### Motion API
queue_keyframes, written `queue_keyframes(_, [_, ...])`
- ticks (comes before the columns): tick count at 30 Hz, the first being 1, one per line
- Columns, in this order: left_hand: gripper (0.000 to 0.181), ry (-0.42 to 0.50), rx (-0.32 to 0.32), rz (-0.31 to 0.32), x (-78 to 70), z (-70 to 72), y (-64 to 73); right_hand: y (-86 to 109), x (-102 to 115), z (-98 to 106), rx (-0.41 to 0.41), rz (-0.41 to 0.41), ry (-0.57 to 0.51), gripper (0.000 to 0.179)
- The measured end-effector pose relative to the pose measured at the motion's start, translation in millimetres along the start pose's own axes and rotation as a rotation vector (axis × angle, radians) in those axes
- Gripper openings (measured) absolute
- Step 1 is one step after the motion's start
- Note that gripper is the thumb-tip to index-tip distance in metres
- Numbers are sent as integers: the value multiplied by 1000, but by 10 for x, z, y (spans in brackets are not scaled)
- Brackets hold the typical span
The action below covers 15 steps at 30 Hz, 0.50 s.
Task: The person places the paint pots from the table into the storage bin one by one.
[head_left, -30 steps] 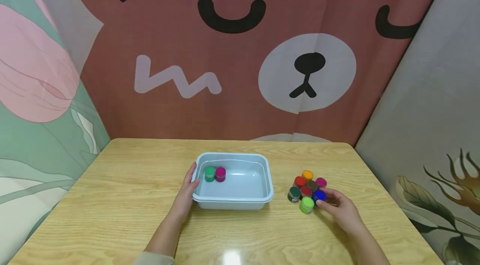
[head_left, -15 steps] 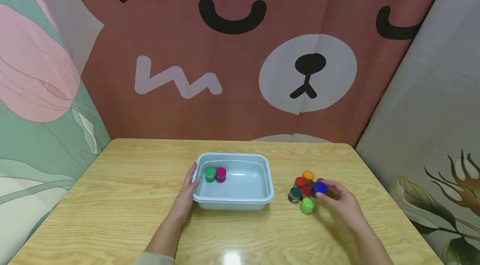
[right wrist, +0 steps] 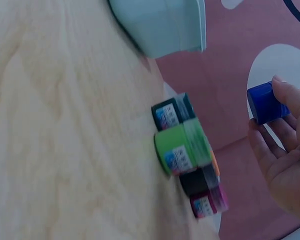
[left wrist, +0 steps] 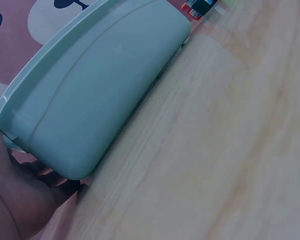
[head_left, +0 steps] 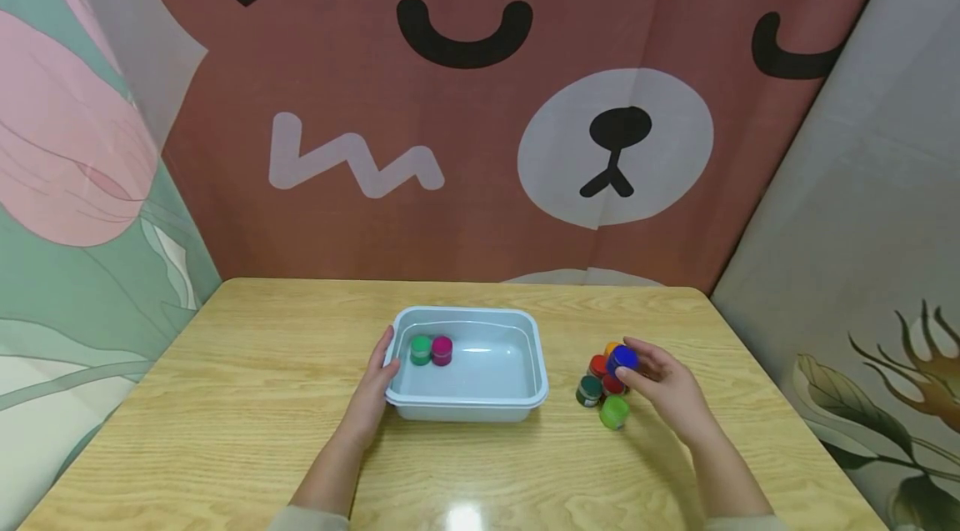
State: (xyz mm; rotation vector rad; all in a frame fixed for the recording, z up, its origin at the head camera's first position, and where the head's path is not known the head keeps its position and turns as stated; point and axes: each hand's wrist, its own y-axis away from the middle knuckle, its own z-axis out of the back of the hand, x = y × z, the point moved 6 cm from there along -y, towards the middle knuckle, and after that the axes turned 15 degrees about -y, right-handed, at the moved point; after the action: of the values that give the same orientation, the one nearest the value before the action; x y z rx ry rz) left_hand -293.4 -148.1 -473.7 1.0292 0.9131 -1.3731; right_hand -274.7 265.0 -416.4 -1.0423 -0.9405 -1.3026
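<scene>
My right hand [head_left: 670, 389] pinches a blue paint jar [head_left: 622, 361] between thumb and fingers. In the right wrist view the blue jar [right wrist: 265, 103] is lifted above the tabletop. Below it stands a cluster: a light green jar [head_left: 614, 412], a dark green jar [head_left: 589, 391], two red jars and an orange jar [head_left: 611, 348], partly hidden. A magenta jar [right wrist: 205, 202] and a dark jar [right wrist: 196, 181] show in the right wrist view. My left hand [head_left: 370, 398] grips the left rim of a pale blue plastic tub [head_left: 480, 413], thumb over the rim. Inside sit a green jar [head_left: 421, 350] and a magenta jar.
A light wood table [head_left: 247, 398] carries everything, its far edge meeting a brown curtain [head_left: 480, 239] printed with a bear face. Patterned cloth hangs at both sides. Bare tabletop separates the tub from the jar cluster.
My right hand has raised the blue jar from the cluster and carried it slightly left and away from me, over the other jars. The left hand and tub have stayed put.
</scene>
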Motion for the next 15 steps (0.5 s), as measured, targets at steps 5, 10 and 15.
queue_keyframes(5, [58,-3,1,-1,1,5,1,-58,77,-89,25,-11,-1,65])
queue_keyframes(10, [58,2,4,-4,-4,-1,1,-121,161,-185,43,-10,-25,64])
queue_keyframes(15, [58,1,3,-3,-9,-6,9,-185,245,-292,51,3,-55,62])
